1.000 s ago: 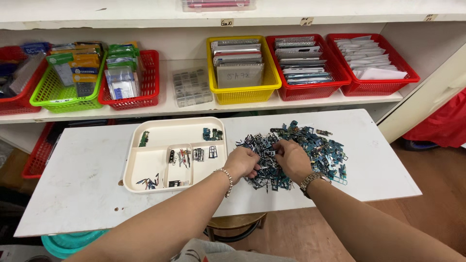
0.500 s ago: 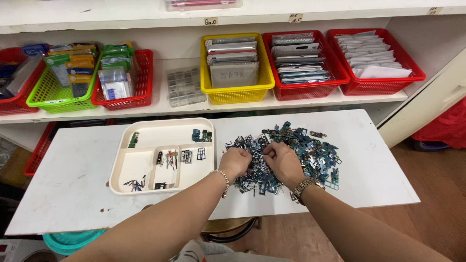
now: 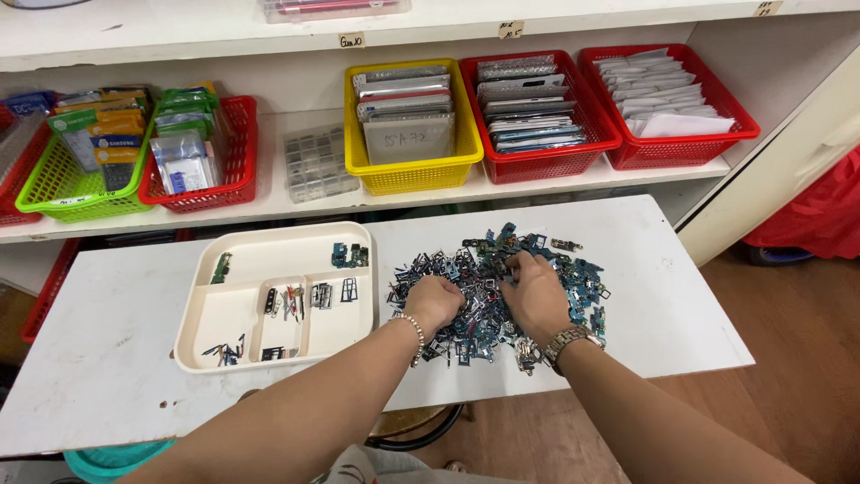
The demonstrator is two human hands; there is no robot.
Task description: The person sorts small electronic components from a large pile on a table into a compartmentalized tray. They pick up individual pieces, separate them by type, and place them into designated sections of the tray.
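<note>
Bare forearms enter from the near edge; the left hand [image 3: 436,300], with a bead bracelet at the wrist, and the right hand [image 3: 536,293], with a metal watch, rest palm-down on a pile of small electronic parts [image 3: 502,287] at mid-counter [image 3: 663,305], well within reach. Fingers of both hands are curled into the heap; whether either pinches a piece cannot be told. Just left of the pile lies a cream compartment tray [image 3: 273,300], its sections each holding a few parts, apparently grouped by kind. Beyond, a shelf [image 3: 296,206] carries a green basket [image 3: 76,184], red baskets [image 3: 537,116], a yellow basket [image 3: 408,125] and a clear lidded case [image 3: 315,163], filed upright for viewing
</note>
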